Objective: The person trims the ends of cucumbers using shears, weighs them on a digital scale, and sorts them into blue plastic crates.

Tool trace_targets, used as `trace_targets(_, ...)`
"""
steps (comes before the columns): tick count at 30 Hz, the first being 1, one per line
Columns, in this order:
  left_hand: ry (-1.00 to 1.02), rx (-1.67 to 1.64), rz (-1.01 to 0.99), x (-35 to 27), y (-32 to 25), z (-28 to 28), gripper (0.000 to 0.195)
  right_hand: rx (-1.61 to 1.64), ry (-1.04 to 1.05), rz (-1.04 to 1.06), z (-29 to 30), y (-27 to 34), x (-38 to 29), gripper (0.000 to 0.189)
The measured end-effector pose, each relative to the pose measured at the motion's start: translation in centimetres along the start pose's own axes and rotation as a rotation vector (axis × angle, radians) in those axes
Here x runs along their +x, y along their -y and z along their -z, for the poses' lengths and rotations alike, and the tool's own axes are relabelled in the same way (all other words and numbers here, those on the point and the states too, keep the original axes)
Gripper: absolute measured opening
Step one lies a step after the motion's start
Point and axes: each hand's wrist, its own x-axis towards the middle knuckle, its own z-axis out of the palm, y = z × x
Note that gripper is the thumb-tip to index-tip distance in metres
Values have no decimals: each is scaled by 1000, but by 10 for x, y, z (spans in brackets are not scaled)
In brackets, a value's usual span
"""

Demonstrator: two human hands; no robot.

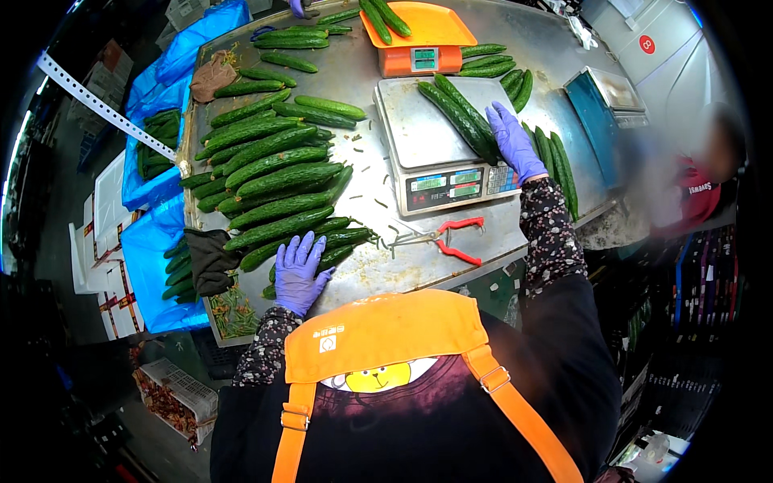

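Note:
Two cucumbers [462, 118] lie side by side on the steel pan [404, 121] of a digital scale. My right hand [513, 142], in a purple glove, is at their right side with fingers extended; whether it touches them is hard to tell. At the front of a large pile of cucumbers [278, 166] rests my left hand [298, 271], gloved alike, its fingers spread over the nearest ones. Between the pile and the scale are red-handled snips [444, 238], blades pointing left, with cut stem bits scattered about.
Behind stands an orange scale [421, 60] bearing cucumbers. More cucumbers [555, 163] lie right of the steel scale. Blue-lined crates [154, 241] holding cucumbers flank the metal table's left edge. A dark cloth [211, 259] hangs there. A person [700, 187] is at right; another gloved hand [300, 8] shows at top.

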Motion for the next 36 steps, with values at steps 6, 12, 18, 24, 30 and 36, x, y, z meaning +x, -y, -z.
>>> trace_targets(6,-6,9,-5,1,0,-1,75,23,34,-52,2,7,5,76)
trace_targets(12,16,2,4,2,-1,2,75,-237,121,-82,-8,20,17,88)
trace_targets(18,-77,-4,-29,-3,1,-3,69,-357,175,-27,-4,62,6,102)
trace_targets(24,-1,-25,60,-22,-6,-18,57,-302,196,-54,-6,59,-2,82)
trace_targets(30,-48,-225,-58,15,-35,60,67,-272,183,-85,6,16,-5,59)
trace_targets(36,-267,-109,-588,144,-94,119,62,-289,253,-153,33,31,-29,57)
